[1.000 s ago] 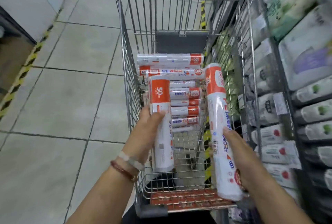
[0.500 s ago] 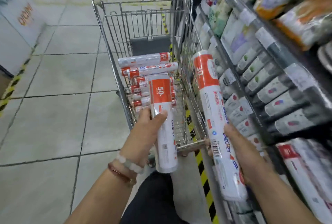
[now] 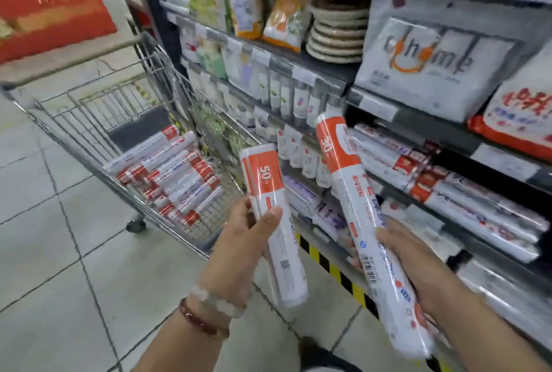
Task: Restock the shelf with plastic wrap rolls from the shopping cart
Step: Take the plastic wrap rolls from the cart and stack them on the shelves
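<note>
My left hand [image 3: 243, 237] grips a short white plastic wrap roll [image 3: 273, 216] with an orange top marked 50, held upright over the floor. My right hand [image 3: 418, 267] holds a longer roll [image 3: 355, 201] with an orange top marked 30, tilted with its top toward the shelf [image 3: 448, 132]. On that shelf lie several similar rolls [image 3: 466, 201] stacked on their sides. The wire shopping cart [image 3: 98, 102] stands to the left with several more rolls [image 3: 173, 174] lying in its basket.
The shelving fills the right side, holding bags, woven mats [image 3: 337, 34] and small white packs on upper and lower levels. A yellow-black stripe [image 3: 337, 270] runs along its base. Grey tiled floor lies at left, and a red display [image 3: 50, 7] stands far left.
The view has swung right, from the cart toward the shelf. Both hands, each still holding its roll, have moved away from the cart, and the long roll now reaches the shelf's front.
</note>
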